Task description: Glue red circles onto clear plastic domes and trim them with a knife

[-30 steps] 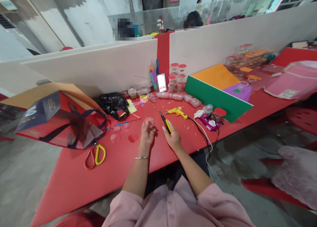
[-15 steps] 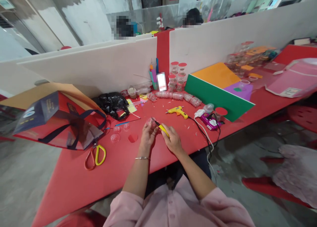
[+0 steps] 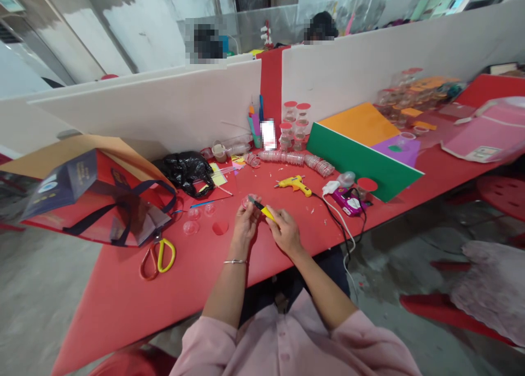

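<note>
Between the fingers of my left hand (image 3: 245, 223) is a small clear plastic dome (image 3: 247, 200), held up above the red table. My right hand (image 3: 284, 231) grips a yellow and black utility knife (image 3: 264, 209), its tip pointing left and touching or close to the dome; the exact contact is too small to tell. To the left of my hands lie several similar clear domes (image 3: 191, 227) and a red disc (image 3: 220, 228). A yellow glue gun (image 3: 293, 185) rests beyond my right hand.
Scissors (image 3: 158, 259) with red and yellow handles and a large gift bag (image 3: 98, 201) lie at left, near a black plastic bag (image 3: 186, 173). Stacked clear cups (image 3: 283, 157) run along the back. A green board (image 3: 361, 162) and a purple pack (image 3: 348, 201) with cables stand at right.
The knife has shifted slightly left and lower against the dome, its blade tilting flatter. My left hand keeps its hold in nearly the same spot.
</note>
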`<action>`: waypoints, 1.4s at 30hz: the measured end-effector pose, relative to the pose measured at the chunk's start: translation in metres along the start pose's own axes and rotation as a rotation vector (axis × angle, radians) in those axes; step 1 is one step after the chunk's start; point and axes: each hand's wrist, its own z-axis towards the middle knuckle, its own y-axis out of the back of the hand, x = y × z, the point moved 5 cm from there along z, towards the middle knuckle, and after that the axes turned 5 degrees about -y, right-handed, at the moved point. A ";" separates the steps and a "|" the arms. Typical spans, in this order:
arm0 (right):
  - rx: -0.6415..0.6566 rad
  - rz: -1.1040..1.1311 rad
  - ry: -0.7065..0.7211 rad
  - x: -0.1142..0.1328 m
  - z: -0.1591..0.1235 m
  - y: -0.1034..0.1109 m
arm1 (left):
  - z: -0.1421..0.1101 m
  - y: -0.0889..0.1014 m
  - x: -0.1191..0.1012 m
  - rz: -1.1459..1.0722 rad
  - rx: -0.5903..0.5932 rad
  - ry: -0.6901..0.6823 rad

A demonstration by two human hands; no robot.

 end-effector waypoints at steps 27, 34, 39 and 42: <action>-0.048 -0.163 -0.018 -0.007 0.001 -0.004 | -0.003 0.001 -0.001 0.051 -0.038 0.014; -0.066 -0.212 -0.030 -0.007 0.002 -0.004 | -0.003 0.001 -0.002 0.051 -0.060 -0.001; -0.141 -0.219 -0.065 -0.013 0.003 -0.001 | -0.004 -0.003 -0.007 0.058 -0.041 0.000; -0.149 -0.188 -0.035 -0.011 0.003 0.001 | -0.004 -0.005 -0.009 0.048 -0.037 -0.004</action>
